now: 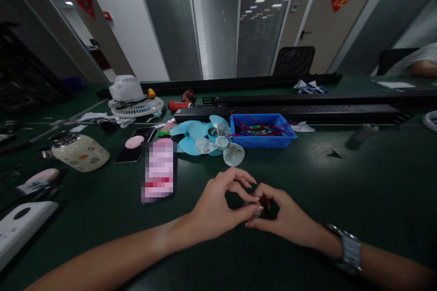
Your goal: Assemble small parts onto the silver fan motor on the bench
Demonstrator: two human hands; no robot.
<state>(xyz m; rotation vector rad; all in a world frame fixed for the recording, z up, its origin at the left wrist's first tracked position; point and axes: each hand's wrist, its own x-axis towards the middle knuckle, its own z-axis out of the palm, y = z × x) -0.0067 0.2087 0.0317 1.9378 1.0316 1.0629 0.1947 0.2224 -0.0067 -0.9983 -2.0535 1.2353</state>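
Observation:
My left hand [221, 207] and my right hand [288, 214] meet above the dark green table. Between their fingertips is a small, pale grey, rounded piece [253, 208], mostly covered by the fingers; its kind does not show. The left thumb and fingers pinch it from the left, while the right thumb and bent fingers close on it from the right. Just beyond the hands lie several fan blades [195, 132], light blue and pale translucent. Behind and to the right of them stands a blue bin [262, 142] holding red wires and green circuit boards.
A phone with a pink cover [160, 163], another phone [125, 155], and a cream flask [83, 151] lie left. Farther back are a white fan [128, 93], a red power drill [179, 102] and long black rails [307, 111]. Another person's arm [425, 63] shows far right.

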